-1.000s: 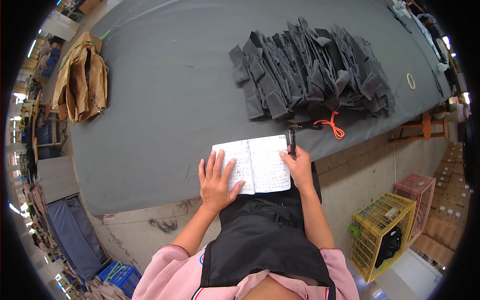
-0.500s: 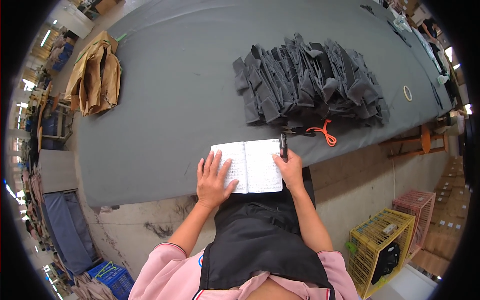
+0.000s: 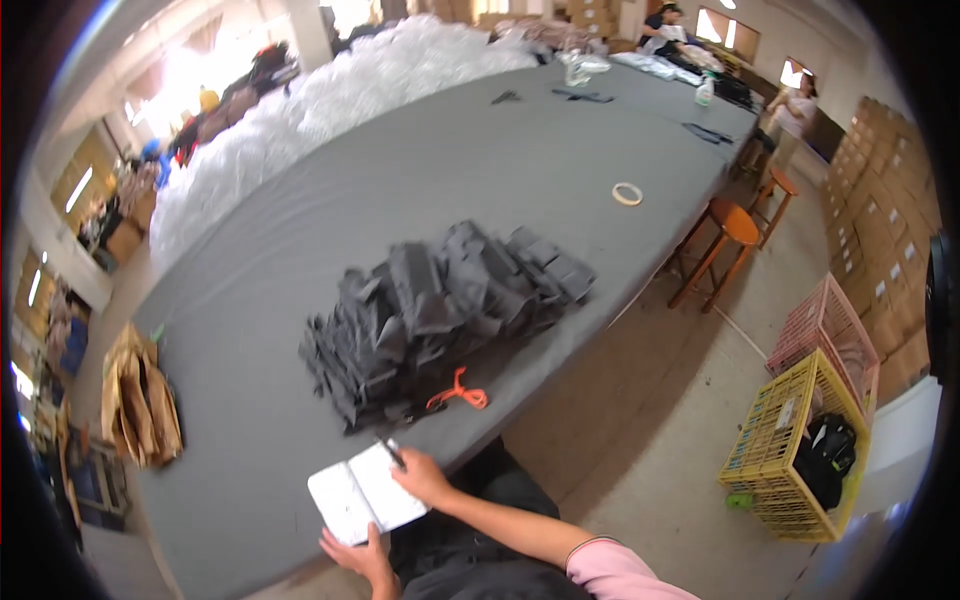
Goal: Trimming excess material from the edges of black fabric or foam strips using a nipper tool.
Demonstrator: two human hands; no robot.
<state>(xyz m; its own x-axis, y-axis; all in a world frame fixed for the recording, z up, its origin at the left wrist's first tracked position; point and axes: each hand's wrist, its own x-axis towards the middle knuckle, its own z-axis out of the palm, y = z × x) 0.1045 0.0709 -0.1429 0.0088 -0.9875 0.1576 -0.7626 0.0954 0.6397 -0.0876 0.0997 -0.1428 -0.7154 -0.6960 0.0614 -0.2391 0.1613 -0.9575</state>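
Note:
An open notebook point(image 3: 342, 506) with handwritten pages lies at the near edge of the grey-covered table. My left hand point(image 3: 368, 562) rests on its lower edge, thumb and fingers spread apart. At the right page, my right hand point(image 3: 424, 478) is closed around a black pen point(image 3: 391, 453), its fingers against the page's edge. Just beyond the notebook sits a bundled heap of dark grey fabric pieces point(image 3: 420, 290). Beside the heap's near side lies an orange cord point(image 3: 460, 392), tied in a loop.
A brown paper bag point(image 3: 140, 400) stands at the table's left edge. A tape roll point(image 3: 627, 194) lies farther off. White plastic bundles point(image 3: 350, 85) line the far side. Wooden stools point(image 3: 735, 222), a yellow crate point(image 3: 790, 440) and stacked cartons point(image 3: 880, 230) are right. Two people are far off.
The view has swung up and to the right, bringing in the far table and people. My left hand has slid from the left page down to the notebook's lower edge; my right keeps the pen.

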